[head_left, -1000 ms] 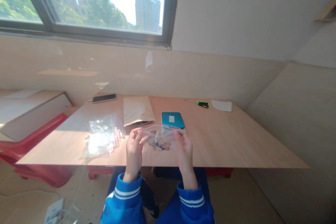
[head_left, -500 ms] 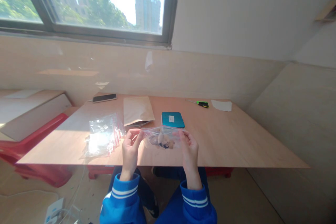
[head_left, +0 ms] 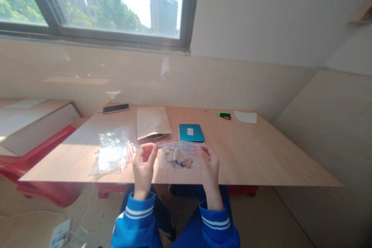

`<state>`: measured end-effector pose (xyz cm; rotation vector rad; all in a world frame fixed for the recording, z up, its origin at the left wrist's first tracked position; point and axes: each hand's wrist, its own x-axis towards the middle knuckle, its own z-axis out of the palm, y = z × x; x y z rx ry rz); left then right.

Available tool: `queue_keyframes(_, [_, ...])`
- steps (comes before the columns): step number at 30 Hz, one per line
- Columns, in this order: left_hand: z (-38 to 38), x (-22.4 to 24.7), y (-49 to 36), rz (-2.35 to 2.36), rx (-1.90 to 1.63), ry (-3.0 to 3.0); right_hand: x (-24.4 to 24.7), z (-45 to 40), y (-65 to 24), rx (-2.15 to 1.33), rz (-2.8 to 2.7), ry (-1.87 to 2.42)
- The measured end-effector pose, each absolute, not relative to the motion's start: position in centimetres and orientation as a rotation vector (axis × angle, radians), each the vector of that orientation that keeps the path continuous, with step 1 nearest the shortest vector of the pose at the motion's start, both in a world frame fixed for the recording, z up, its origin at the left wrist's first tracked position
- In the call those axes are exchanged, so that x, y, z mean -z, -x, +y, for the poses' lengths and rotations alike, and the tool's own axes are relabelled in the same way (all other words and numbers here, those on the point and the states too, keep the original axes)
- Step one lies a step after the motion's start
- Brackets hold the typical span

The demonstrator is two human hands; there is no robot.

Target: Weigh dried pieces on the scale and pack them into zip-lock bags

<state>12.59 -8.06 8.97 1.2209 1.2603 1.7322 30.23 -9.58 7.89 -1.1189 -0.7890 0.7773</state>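
Observation:
A clear zip bag point(head_left: 178, 157) with brownish and dark pieces inside is stretched between my two hands near the table's front edge. My left hand point(head_left: 144, 164) pinches its upper left corner. The upper right corner is pinched by my right hand point(head_left: 209, 166). Just beyond the bag lies a teal square box point(head_left: 192, 133) with a small white label. A brown paper pouch point(head_left: 153, 121) rests behind my left hand, its near end gaping. Left of my left hand is a pile of clear zip bags point(head_left: 112, 149) with red strips.
On the table point(head_left: 261, 155), a phone point(head_left: 115, 109) lies at the back left. Green-black tools point(head_left: 222, 114) and a torn white paper point(head_left: 245, 117) are at the back right. A red stool point(head_left: 52, 186) stands left.
The zip bag has tilted so that its face and the pieces inside show more fully. My left hand has shifted slightly left; both hands still grip the corners.

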Motion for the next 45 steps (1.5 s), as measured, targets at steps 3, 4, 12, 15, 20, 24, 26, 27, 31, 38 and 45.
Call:
queue_keyframes(3, [-7.94, -9.09, -12.59, 1.224, -1.713, -1.215, -8.0, -9.6, -30.11, -0.784, -0.789, 1.11])
queue_keyframes(4, [-7.86, -9.12, -12.6, 1.196, -1.695, -1.209, -8.04, -9.62, -30.07, -0.78, -0.791, 1.107])
queue_keyframes(12, [-7.68, -8.99, -12.75, 1.113, -1.6, -1.196, -8.04, -9.81, -30.06, -0.67, -0.828, 1.117])
queue_keyframes(15, [-7.85, -8.92, -12.84, 1.061, -1.569, -1.188, -8.01, -9.88, -30.13, -0.643, -0.824, 1.103])
queue_keyframes(20, [-7.7, -8.66, -12.81, 0.98, -1.538, -1.181, -8.01, -9.84, -30.3, -0.647, -0.79, 1.125])
queue_keyframes(24, [-7.51, -8.63, -12.66, 1.009, -1.581, -1.186, -8.07, -9.87, -30.5, -0.644, -0.835, 1.163])
queue_keyframes(26, [-7.6, -8.78, -12.61, 1.045, -1.605, -1.196, -8.14, -9.94, -30.55, -0.629, -0.863, 1.186])
queue_keyframes(27, [-7.69, -8.87, -12.6, 1.066, -1.614, -1.202, -8.17, -9.98, -30.56, -0.616, -0.871, 1.197])
queue_keyframes(31, [-8.06, -9.26, -12.59, 1.147, -1.63, -1.226, -8.24, -10.1, -30.52, -0.552, -0.872, 1.216])
queue_keyframes(38, [-8.23, -9.26, -12.35, 1.209, -1.612, -1.247, -8.31, -10.34, -30.5, -0.506, -0.843, 1.188])
queue_keyframes(45, [-8.01, -8.83, -12.1, 1.2, -1.592, -1.261, -8.15, -10.31, -30.54, -0.503, -0.863, 1.163])
